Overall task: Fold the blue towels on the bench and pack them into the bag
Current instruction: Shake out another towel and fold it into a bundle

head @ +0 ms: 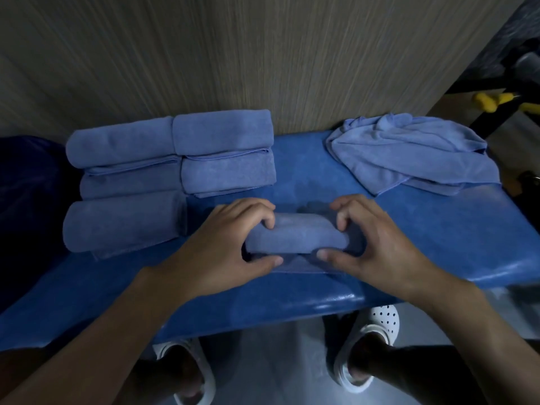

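Note:
A rolled blue towel lies near the front edge of the blue padded bench. My left hand grips its left end, fingers curled over the top and thumb underneath. My right hand grips its right end the same way. Several folded blue towels sit in a group on the bench's left side. An unfolded, crumpled blue towel lies at the bench's far right. A dark blue shape at the far left may be the bag; I cannot tell.
A wood-grain wall rises directly behind the bench. A black metal frame with yellow parts stands at the upper right. My feet in white perforated clogs stand on the grey floor under the bench's front edge.

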`<move>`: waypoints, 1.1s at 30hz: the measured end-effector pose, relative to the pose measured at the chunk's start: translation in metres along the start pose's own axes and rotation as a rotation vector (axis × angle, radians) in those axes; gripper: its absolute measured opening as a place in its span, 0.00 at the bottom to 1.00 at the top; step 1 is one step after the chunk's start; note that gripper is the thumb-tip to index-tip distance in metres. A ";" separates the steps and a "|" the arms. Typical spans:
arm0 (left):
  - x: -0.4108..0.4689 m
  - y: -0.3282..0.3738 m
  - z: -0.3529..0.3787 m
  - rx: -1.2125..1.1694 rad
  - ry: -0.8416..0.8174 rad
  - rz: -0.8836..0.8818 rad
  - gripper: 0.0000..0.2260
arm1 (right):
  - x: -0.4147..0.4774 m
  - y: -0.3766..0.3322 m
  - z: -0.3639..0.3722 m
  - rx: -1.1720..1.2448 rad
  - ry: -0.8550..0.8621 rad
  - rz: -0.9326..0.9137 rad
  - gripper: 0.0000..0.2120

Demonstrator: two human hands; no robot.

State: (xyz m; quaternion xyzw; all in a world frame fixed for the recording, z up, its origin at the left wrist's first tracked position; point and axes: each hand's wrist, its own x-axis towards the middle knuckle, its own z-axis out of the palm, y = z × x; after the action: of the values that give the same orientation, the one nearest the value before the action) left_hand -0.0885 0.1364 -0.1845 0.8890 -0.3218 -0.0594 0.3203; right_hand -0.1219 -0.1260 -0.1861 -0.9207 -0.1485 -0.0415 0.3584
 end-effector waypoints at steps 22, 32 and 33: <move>-0.007 -0.004 0.009 0.009 -0.003 0.063 0.27 | -0.030 -0.006 0.006 0.097 -0.025 0.256 0.27; -0.051 -0.027 -0.047 0.568 0.441 -0.169 0.20 | 0.016 -0.018 0.030 0.089 -0.013 0.265 0.25; -0.058 -0.032 -0.052 0.621 0.451 -0.233 0.20 | 0.022 -0.019 0.031 0.089 -0.020 0.271 0.25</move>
State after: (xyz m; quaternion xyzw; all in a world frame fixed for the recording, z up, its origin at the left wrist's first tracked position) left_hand -0.1007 0.2182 -0.1693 0.9647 -0.1432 0.2017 0.0902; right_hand -0.1072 -0.0861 -0.1930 -0.9158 -0.0283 0.0231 0.3999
